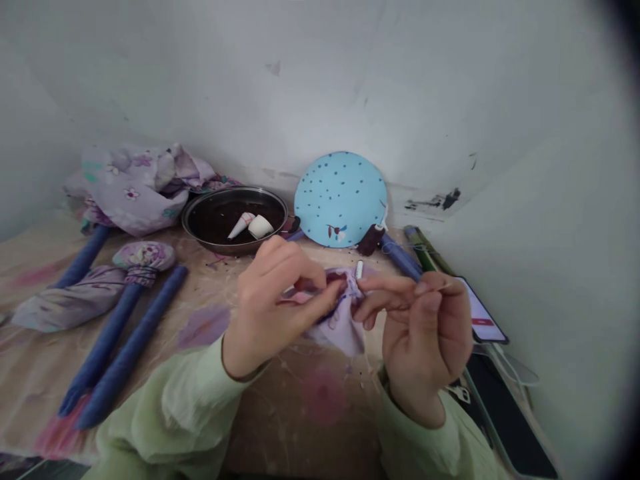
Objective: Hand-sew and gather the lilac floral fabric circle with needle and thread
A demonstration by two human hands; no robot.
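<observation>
Pale purple cloth [347, 325], gathered and marked with darker purple, lies in the middle in front of me. My left hand [283, 293] pinches its upper left edge between thumb and fingers. My right hand [420, 327] is raised at the cloth's right side; its thumb and index finger are pressed together on something too small to make out, while other fingertips reach the cloth. Just above the cloth a small white stick-like object [359, 269] stands out near the right fingertips.
Behind are a dark pan [235, 249] with white spools, a blue dotted disc [341, 193] and a dark thread spool [371, 241]. Blue wrapped rods [135, 347] and floral cloth [140, 190] lie left. A lit phone [483, 313] and a dark device [505, 413] are right.
</observation>
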